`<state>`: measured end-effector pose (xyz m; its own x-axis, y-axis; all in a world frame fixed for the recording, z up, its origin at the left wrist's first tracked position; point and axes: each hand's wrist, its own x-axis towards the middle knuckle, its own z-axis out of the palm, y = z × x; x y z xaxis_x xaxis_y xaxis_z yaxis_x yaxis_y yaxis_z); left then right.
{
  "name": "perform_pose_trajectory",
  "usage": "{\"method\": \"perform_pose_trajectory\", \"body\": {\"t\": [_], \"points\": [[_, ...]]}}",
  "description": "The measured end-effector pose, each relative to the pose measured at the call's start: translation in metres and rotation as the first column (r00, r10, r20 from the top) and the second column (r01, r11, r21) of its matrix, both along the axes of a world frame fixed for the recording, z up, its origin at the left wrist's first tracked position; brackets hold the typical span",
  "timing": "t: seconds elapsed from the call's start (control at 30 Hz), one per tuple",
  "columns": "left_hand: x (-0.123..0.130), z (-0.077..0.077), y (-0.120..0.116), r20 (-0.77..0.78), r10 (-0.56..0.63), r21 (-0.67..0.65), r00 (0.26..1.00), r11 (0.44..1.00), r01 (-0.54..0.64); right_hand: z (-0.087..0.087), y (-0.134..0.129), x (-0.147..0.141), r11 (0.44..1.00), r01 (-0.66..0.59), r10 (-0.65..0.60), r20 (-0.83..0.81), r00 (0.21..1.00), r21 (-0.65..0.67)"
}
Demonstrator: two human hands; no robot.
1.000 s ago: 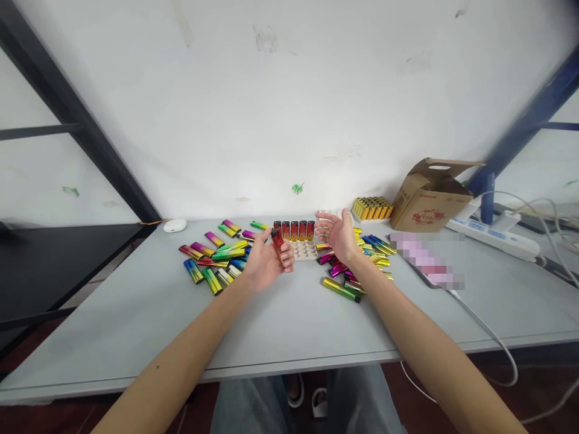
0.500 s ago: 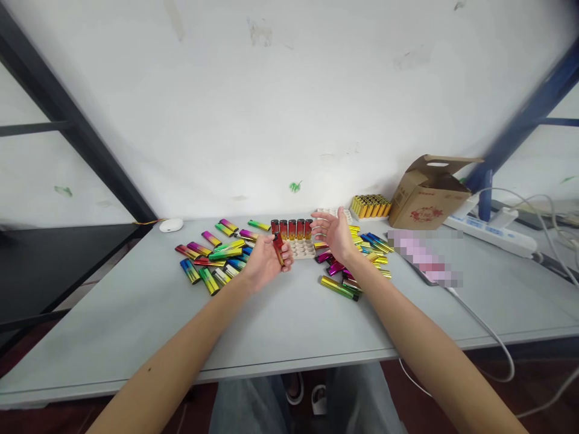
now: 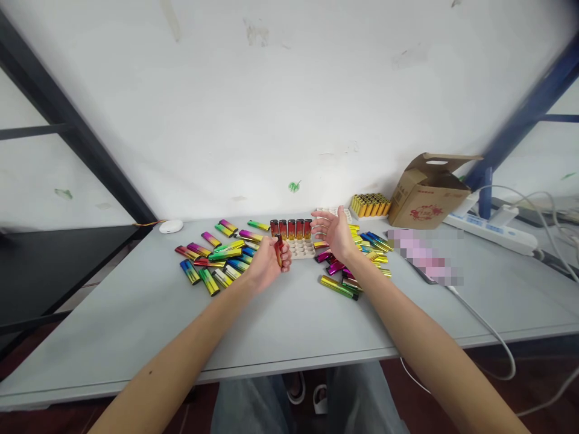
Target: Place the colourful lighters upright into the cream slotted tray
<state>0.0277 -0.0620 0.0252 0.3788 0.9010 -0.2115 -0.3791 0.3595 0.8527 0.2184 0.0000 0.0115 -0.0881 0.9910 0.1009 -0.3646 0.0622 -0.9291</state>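
Note:
My left hand point(image 3: 268, 263) is wrapped round a red and orange lighter point(image 3: 279, 251), which stands nearly upright in the fingers with its black end up. My right hand point(image 3: 333, 234) is raised with its fingers apart and holds nothing. Between the hands, a pale tray point(image 3: 302, 248) with round hollows carries a back row of several red and orange lighters point(image 3: 292, 229); its front hollows hold nothing. Shiny multicoloured lighters point(image 3: 221, 250) lie loose left of my left hand. More loose lighters point(image 3: 339, 287) lie under and beside my right hand and forearm.
A tray full of yellow lighters point(image 3: 371, 205) stands against the wall, beside an open cardboard box point(image 3: 425, 194). To the right are a blurred phone point(image 3: 423, 259) with a cable and a white power strip point(image 3: 493, 232). A white case point(image 3: 171, 226) lies at the back left.
The lighter in my left hand has turned more upright. My right hand has hardly moved.

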Motion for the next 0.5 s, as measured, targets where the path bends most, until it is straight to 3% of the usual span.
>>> {"method": "perform_pose_trajectory", "body": {"t": [0.5], "points": [[-0.0018, 0.0005, -0.0008, 0.117, -0.023, -0.013, 0.993, 1.0, 0.025, 0.0018, -0.0013, -0.0009, 1.0, 0.014, -0.014, 0.017, 1.0, -0.028]]}}
